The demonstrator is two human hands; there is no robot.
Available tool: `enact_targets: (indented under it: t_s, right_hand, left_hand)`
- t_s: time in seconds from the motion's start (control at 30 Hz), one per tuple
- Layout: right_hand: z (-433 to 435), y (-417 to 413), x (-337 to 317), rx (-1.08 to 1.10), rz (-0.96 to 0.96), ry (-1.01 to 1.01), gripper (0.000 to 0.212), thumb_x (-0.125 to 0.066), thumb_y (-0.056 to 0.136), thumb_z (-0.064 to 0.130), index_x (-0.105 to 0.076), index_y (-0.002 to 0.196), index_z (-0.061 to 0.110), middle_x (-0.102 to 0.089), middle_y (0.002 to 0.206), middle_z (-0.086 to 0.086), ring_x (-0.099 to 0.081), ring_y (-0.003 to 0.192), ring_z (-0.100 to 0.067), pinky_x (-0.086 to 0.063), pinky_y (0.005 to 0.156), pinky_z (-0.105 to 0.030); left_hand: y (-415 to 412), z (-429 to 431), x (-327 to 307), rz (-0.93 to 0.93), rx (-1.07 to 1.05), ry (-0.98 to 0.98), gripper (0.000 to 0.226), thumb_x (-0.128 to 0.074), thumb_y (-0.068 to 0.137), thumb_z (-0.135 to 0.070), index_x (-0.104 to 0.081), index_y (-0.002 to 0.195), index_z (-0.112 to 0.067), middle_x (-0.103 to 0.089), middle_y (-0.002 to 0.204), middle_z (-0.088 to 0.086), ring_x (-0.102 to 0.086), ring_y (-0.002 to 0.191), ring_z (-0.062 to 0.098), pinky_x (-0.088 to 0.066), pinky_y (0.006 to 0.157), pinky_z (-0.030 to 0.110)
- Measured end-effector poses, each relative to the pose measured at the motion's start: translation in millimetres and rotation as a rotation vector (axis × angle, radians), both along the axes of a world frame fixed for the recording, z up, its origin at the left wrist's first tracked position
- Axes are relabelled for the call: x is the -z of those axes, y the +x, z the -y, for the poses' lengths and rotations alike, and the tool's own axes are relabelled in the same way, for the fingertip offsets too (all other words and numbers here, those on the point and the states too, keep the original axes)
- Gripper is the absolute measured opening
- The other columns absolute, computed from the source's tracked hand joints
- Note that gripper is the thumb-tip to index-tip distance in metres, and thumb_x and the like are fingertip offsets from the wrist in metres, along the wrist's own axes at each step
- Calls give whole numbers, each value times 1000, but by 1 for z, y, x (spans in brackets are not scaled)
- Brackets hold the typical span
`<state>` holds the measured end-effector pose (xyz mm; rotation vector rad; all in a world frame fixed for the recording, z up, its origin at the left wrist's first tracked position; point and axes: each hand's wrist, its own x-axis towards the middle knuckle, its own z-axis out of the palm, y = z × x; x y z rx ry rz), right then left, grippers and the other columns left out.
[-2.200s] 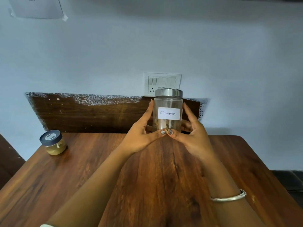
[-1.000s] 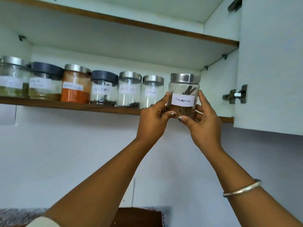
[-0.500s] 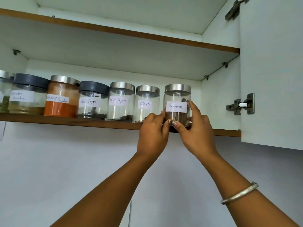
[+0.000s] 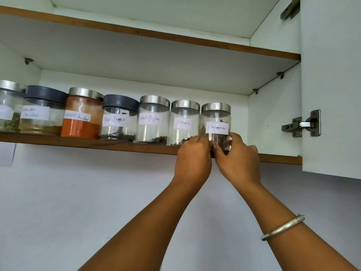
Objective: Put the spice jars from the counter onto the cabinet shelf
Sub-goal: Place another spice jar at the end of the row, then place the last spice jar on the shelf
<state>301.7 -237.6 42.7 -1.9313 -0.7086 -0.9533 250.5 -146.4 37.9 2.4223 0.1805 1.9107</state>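
Cinnamon jar (image 4: 216, 128) stood on the cabinet shelf (image 4: 88, 143) beside the cloves jar (image 4: 184, 122), pale wall (image 4: 78, 192) below. Your left hand (image 4: 192, 161) and right hand (image 4: 238, 161) gripped its base; a second earlier they held it airborne.

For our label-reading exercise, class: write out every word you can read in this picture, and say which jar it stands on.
"Cinnamon": rightmost jar.
"Cloves": steel-lidded jar beside it.
"Black Pepper": next steel-lidded jar leftward.
"Black Pepper": dark-lidded jar beside that.
"Red chilli Powder": orange-filled jar.
"...ander Powder", first letters blurred: second dark-lidded jar.
Leftmost jar: label cut off, unreadable.
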Motion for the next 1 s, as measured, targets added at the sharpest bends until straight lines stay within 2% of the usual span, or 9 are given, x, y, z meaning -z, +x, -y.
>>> enact_targets:
  t_s: [0.1, 0.27, 0.37, 0.43, 0.5, 0.57, 0.73, 0.9, 1.0]
  right_hand:
    - [-2, -2, -1, 15, -36, -11, 49, -52, 91, 44, -46, 132, 18, -63, 117, -6, -44, 116, -30, -46, 85, -41]
    - [-2, -6, -5, 66, -94, -42, 53, -57, 89, 43, -50, 131, 11, -45, 140, -11, -38, 128, -32, -40, 97, -41]
    - [-7, -25, 4, 89, -134, -176, 81, -57, 89, 43, -17, 150, 8, -8, 159, -14, -16, 143, -34, -31, 110, -48]
    - [-16, -44, 15, 94, -132, -247, 89, -56, 90, 38, 3, 151, 12, 10, 159, -13, -3, 146, -33, -23, 114, -50]
    - [-28, -61, 27, 74, -118, -309, 83, -51, 94, 29, 9, 151, 16, 17, 158, -11, 6, 147, -31, -16, 118, -50]
    - [-40, -77, 38, 43, -132, -391, 84, -52, 93, 22, 9, 151, 17, 19, 158, -10, 10, 147, -30, -13, 119, -49]
    - [-85, -126, 65, -94, -191, -583, 93, -60, 87, 17, 8, 151, 19, 18, 158, -8, 10, 147, -30, -13, 119, -47]
    - [-144, -184, 116, -295, -271, -715, 86, -54, 89, 14, 5, 152, 14, 8, 160, -9, 0, 147, -32, -19, 119, -44]
    - [-184, -223, 160, -429, -297, -842, 84, -52, 88, 22, 1, 151, 7, 0, 159, -15, -4, 147, -34, -16, 119, -43]
  left_hand:
    - [-2, -2, 1, -41, 30, 7, 23, -51, 92, -8, -62, 112, -9, -64, 106, 10, -59, 96, 24, -35, 72, 21]
    - [-12, -9, 2, -162, 191, -52, 26, -56, 88, -6, -61, 114, -11, -63, 108, 7, -60, 98, 21, -51, 82, 29]
    - [-27, -15, 9, -285, 285, -96, 44, -58, 86, -4, -52, 128, -17, -61, 120, 4, -61, 103, 21, -52, 84, 29]
    - [-39, -20, 19, -444, 290, -63, 68, -57, 86, -2, -30, 144, -23, -40, 147, 2, -53, 119, 23, -49, 93, 33]
    - [-54, -27, 31, -579, 218, 9, 85, -59, 85, -5, -8, 150, -23, -6, 160, -3, -36, 136, 21, -42, 104, 36]
    - [-70, -41, 45, -615, 150, 33, 92, -62, 84, -12, 1, 151, -23, 7, 159, -6, -27, 141, 21, -39, 107, 36]
    - [-118, -95, 80, -685, 31, -27, 99, -66, 83, -25, 6, 150, -22, 11, 159, -4, -18, 144, 23, -32, 112, 40]
    - [-185, -159, 133, -826, -51, -96, 99, -64, 80, -33, 4, 151, -17, 4, 160, 2, -14, 146, 23, -29, 114, 42]
    - [-237, -195, 179, -940, -133, -165, 100, -65, 80, -41, 0, 151, -14, 0, 160, 7, -14, 145, 26, -29, 113, 44]
